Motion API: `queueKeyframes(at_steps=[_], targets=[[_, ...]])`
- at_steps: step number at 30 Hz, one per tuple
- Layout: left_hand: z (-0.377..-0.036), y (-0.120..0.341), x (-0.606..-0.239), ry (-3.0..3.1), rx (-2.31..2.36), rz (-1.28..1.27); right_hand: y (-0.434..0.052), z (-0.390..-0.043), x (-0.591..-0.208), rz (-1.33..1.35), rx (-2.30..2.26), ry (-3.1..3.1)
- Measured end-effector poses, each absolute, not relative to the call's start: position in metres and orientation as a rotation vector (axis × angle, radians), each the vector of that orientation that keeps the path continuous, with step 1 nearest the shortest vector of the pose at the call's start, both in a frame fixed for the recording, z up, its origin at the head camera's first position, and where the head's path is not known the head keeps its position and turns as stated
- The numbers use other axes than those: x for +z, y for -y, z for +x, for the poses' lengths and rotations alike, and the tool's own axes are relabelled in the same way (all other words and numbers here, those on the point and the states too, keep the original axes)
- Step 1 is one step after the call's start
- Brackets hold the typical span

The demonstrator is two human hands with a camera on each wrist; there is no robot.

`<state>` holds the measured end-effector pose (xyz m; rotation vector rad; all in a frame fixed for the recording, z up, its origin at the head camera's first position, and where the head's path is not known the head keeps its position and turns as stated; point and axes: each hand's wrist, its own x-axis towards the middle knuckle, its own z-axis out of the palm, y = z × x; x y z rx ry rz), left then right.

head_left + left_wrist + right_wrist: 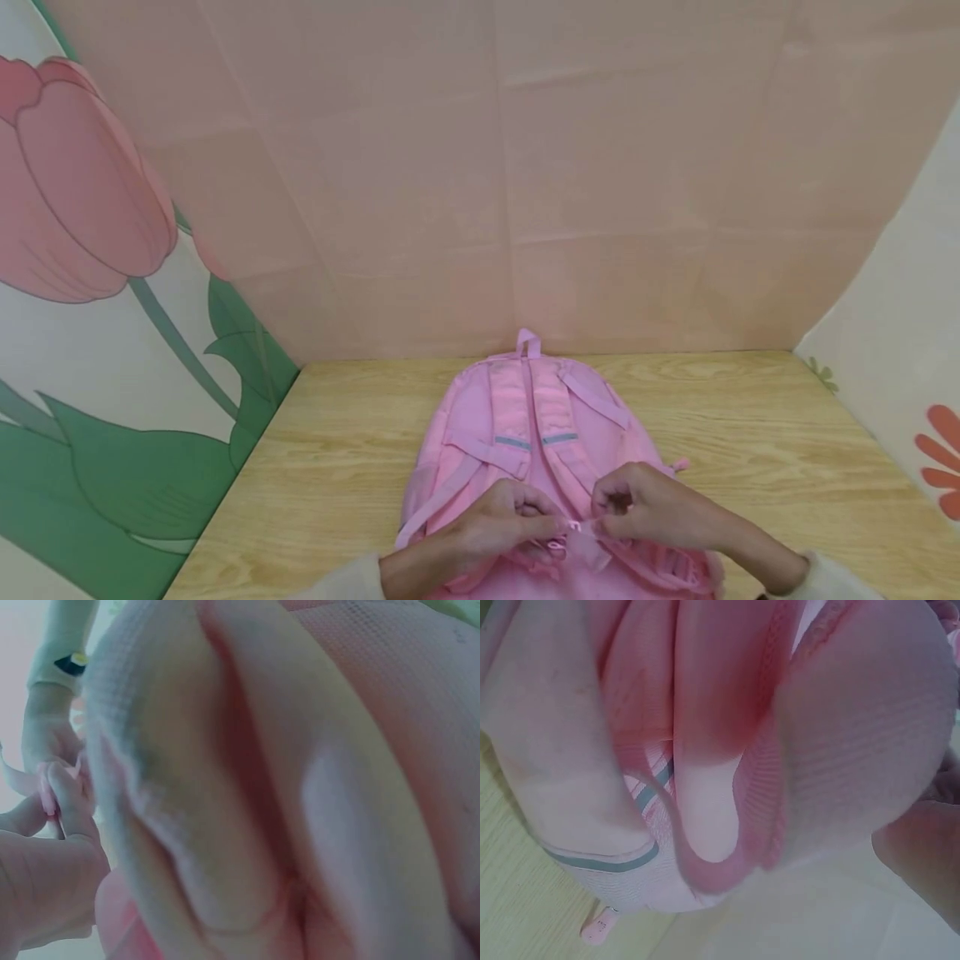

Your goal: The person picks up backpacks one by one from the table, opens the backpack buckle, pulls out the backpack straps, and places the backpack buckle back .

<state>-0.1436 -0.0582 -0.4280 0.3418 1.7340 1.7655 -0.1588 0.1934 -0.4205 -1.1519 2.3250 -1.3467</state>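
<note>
At the near end of the backpack point(525, 433), left hand point(502, 521) and right hand point(645, 504) both pinching the small strap buckle point(576, 527); best kept level and pressed squarely together.

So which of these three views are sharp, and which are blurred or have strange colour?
Head view: evenly lit, the backpack and both hands sharp enough, the table edges bent by the wide lens. Left wrist view: too close, the fabric soft and washed pale. Right wrist view: also too close and blurred, with a bluish-pink tint.
</note>
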Motion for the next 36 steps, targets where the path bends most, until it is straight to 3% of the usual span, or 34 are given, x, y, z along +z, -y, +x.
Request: queueKeyframes(at_steps=[36], targets=[[-0.136, 0.059, -0.426, -1.627, 1.812, 0.465, -0.208, -0.161, -0.426, -1.306, -1.208, -2.401]])
